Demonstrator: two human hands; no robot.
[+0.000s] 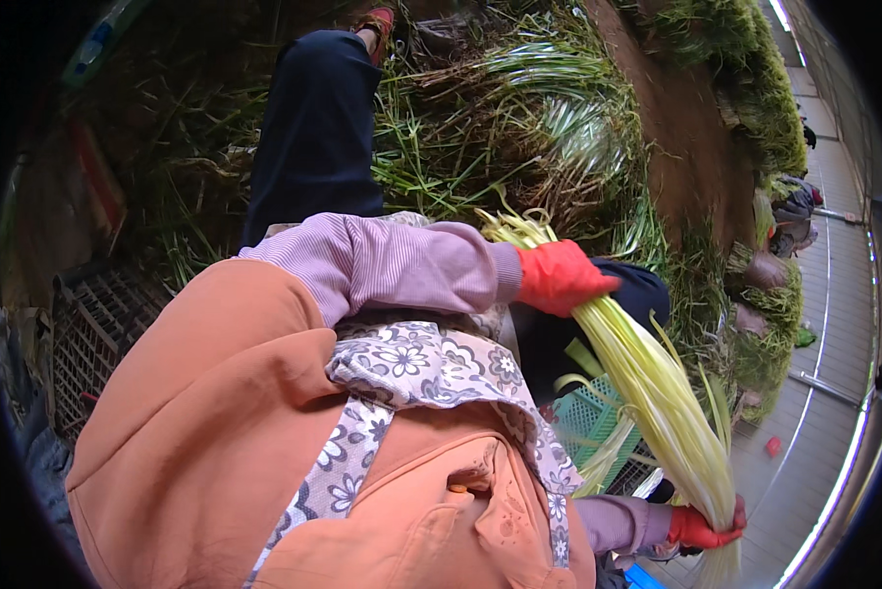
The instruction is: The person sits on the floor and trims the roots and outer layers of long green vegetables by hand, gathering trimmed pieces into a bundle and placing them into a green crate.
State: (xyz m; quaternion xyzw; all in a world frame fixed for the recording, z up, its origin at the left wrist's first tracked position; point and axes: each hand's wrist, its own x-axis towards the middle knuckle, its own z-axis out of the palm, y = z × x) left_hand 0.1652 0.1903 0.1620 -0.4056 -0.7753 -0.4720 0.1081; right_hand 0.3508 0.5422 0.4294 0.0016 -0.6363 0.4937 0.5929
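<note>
A thick bundle of long, pale yellow leafy stalks (647, 383), resembling blanched chives, slants across the right side of the view. My left hand (566, 276), in a red glove, is closed around its upper part, with loose leaf ends sticking out past the fist. Near the whiter lower end, my right hand (709, 524), also red-gloved, grips the same bundle. Some stalks trail blurred below that hand. Behind the bundle, a green plastic basket (592, 420) is partly covered, and several loose pale stalks (610, 453) hang in front of it.
Heaps of cut green stalks (544, 125) lie around my legs. A dark plastic crate (102, 346) stands at the left. Beyond a bare earth strip (684, 140) are more green piles (768, 346). A person (794, 202) is at the far right, by a pale panelled surface (823, 294).
</note>
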